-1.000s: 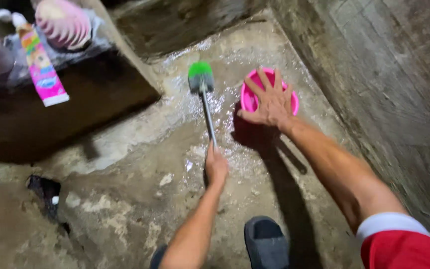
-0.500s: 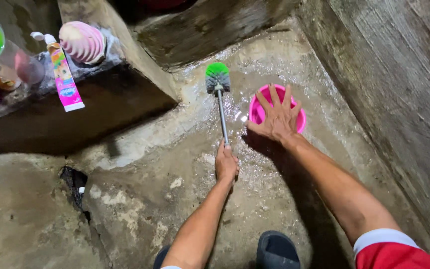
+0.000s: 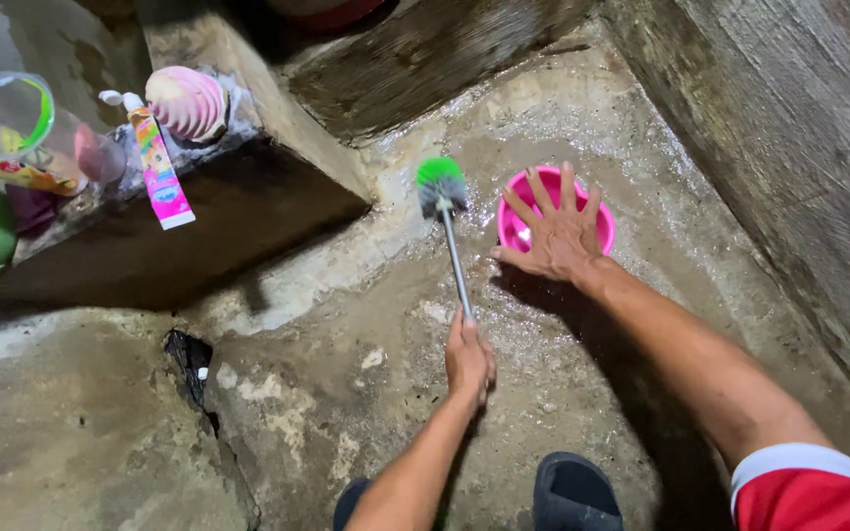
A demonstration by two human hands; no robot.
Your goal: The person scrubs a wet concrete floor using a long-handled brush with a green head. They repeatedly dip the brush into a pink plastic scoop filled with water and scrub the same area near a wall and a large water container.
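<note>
- Slipper is planted nearest, on wet concrete floor.
- Left hand is closed round the brush handle; the green head has been pulled slightly back from the step, scrubbing ongoing.
- Right hand is kept spread, holding nothing, over the pink bowl.
- Room is pinched by the wall and step.
</note>
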